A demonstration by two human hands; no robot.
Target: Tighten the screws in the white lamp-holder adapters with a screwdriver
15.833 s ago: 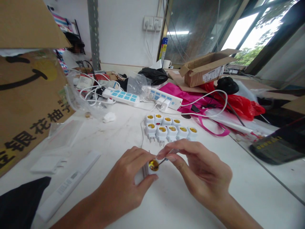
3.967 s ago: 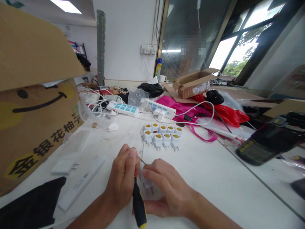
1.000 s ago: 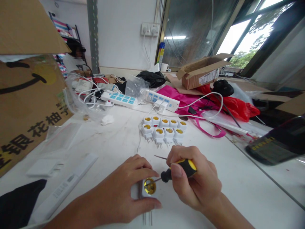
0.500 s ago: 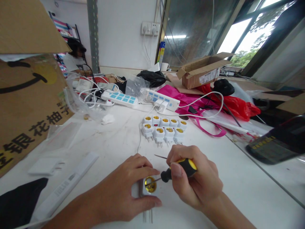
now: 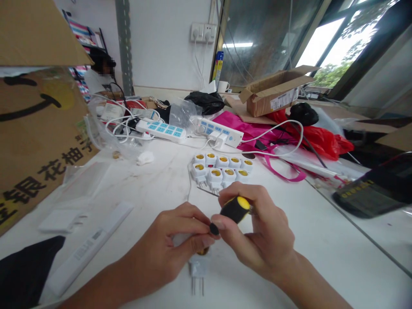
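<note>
The lamp holder [image 5: 198, 268] is positioned beneath the left hand [image 5: 169, 242], which is narrowed, its exact grip hidden. The screwdriver [image 5: 234, 210] is gripped by the right hand [image 5: 265, 238], presumably for control. Other holders [image 5: 216, 172] are rowed beyond on the counter [image 5: 154, 184], presumably within reach.

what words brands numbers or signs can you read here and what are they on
"银花柚" on the large cardboard box; characters at both ends are cut off or unclear.
A printed smile, wordless, on that box.
Too blurred or small: yellow lettering on the black device, print on the white bar, the open carton and the can.
None legible on the screwdriver.
</note>
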